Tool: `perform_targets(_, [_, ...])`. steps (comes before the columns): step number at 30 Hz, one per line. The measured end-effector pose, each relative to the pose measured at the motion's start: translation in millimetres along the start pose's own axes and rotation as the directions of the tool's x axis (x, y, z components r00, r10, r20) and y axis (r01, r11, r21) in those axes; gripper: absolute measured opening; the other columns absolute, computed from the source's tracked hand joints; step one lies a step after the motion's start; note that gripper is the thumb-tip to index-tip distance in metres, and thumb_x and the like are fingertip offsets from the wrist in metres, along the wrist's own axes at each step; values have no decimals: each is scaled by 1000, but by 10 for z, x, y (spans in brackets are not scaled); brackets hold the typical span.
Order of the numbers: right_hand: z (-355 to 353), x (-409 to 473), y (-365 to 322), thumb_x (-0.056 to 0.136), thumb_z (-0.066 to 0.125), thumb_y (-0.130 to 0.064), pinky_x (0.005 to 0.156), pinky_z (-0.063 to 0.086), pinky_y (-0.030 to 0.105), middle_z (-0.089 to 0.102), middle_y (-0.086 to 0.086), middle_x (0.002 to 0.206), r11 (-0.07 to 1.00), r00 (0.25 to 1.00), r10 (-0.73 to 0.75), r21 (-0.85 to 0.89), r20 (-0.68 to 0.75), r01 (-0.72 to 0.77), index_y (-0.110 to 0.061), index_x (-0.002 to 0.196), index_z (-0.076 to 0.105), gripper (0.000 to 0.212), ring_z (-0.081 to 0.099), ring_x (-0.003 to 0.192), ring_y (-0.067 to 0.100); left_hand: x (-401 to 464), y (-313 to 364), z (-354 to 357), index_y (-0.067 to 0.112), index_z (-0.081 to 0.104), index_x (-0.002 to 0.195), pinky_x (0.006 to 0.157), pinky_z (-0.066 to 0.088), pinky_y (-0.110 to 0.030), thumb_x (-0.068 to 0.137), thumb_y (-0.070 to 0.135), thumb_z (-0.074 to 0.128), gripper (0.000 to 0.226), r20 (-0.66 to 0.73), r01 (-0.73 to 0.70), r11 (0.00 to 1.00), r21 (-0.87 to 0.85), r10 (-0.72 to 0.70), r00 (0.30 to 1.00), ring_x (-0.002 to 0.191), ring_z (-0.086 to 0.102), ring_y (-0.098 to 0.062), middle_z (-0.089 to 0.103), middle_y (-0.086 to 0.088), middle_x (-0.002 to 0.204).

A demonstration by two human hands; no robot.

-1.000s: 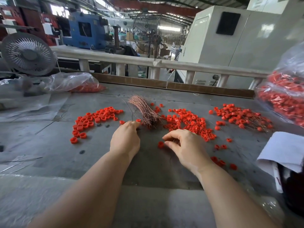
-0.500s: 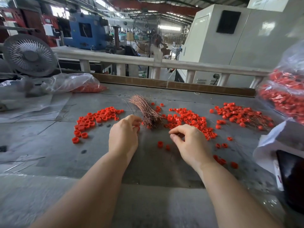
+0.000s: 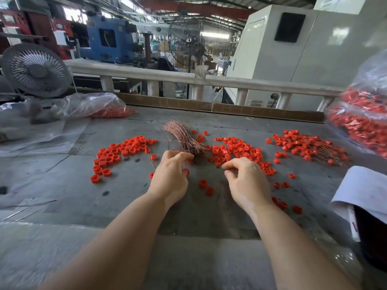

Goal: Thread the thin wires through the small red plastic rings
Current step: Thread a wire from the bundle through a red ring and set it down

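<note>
A bundle of thin copper wires [image 3: 184, 141] lies on the grey table [image 3: 62, 185], among scattered red plastic rings. My left hand [image 3: 170, 178] is curled at the bundle's near end, its forefinger touching the wires. A red ring [image 3: 186, 171] shows tucked under its fingers. My right hand [image 3: 245, 181] hovers beside it at the edge of the middle ring pile [image 3: 234, 149], thumb and forefinger curled close together. Whether a wire sits between them is too fine to see. Two loose rings [image 3: 205, 186] lie between my hands.
More rings lie in a left pile [image 3: 121, 151] and in a right pile [image 3: 305, 146] tangled with wires. Plastic bags of red parts sit at the far left [image 3: 94, 107] and right [image 3: 362, 126]. A small fan [image 3: 35, 70] stands at back left. White paper [image 3: 368, 189] lies at the right edge.
My right hand rose off the table and moved forward toward the middle pile, uncovering two loose rings. My left hand shifted right to the bundle's near end, and a red ring moved with it.
</note>
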State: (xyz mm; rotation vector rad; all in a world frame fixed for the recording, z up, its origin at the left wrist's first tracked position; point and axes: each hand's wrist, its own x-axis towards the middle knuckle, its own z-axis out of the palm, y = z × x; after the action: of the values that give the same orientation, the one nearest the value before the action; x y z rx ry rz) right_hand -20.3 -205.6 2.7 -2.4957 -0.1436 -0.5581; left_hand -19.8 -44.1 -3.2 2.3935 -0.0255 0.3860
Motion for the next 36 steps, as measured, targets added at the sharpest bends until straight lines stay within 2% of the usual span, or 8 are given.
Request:
perform_targets(8, [12,5,4,89,57,-12,79,36,21,61,-2,101,1000,1000,3,8,25,-4,-17,95,70,15,52,99,16,38,14,1,15,54,130,94,36,-24,92,7,49,40,11,33,998,48,-34,999,112,53,-22,45,-1,135])
perform_targets(14, [4,-1,2,89,57,-11,79,36,21,57,-6,95,999,1000,5,33,23,-5,-17,94,69,15,53,98,15,17,16,-23,16,62,120,88,35,-22,91,7,49,33,-61,90,996,-10,-90,994,114,50,-21,52,-2,126])
perform_targets(23, [-9,-6,-46,84,61,-5,80,44,23,61,-8,87,986,996,-90,140,-25,93,-18,93,70,17,56,86,12,-75,144,-48,22,72,101,74,41,-19,85,9,61,23,-72,75,977,-199,-91,993,74,53,-13,61,1,85])
perform_targets(26, [-17,-21,-83,85,59,0,73,44,10,63,-9,84,956,990,-139,265,27,127,-23,104,68,31,56,76,2,-114,187,-54,21,72,99,72,41,-18,85,9,63,21,-39,41,967,-253,-52,998,69,51,-7,58,7,79])
perform_targets(29, [-21,-37,-106,87,53,5,75,37,-2,65,-12,89,936,978,-177,325,113,132,-27,114,65,43,58,82,-4,-150,232,-80,19,73,97,59,38,-5,84,5,63,22,9,20,948,-317,-18,1000,61,53,4,58,16,71])
perform_targets(31, [-19,-43,-107,86,51,7,84,38,1,67,-11,97,935,970,-194,326,144,139,-26,112,67,45,60,94,1,-174,265,-99,16,74,96,55,35,0,82,-1,63,26,52,-15,936,-351,36,998,54,52,11,58,18,67])
perform_targets(34, [-21,-42,-101,84,56,7,82,41,5,70,-7,98,937,973,-198,313,121,152,-22,102,72,38,61,93,5,-199,292,-108,15,74,97,58,39,-3,81,-2,63,26,107,-39,938,-344,80,991,57,54,10,63,13,71])
perform_targets(36, [-19,-36,-92,82,62,3,76,40,4,71,-7,92,942,980,-188,294,68,160,-20,97,73,29,61,86,3,-203,296,-101,16,74,95,64,45,-10,82,-1,63,23,111,-42,945,-325,83,990,67,60,-1,68,4,77])
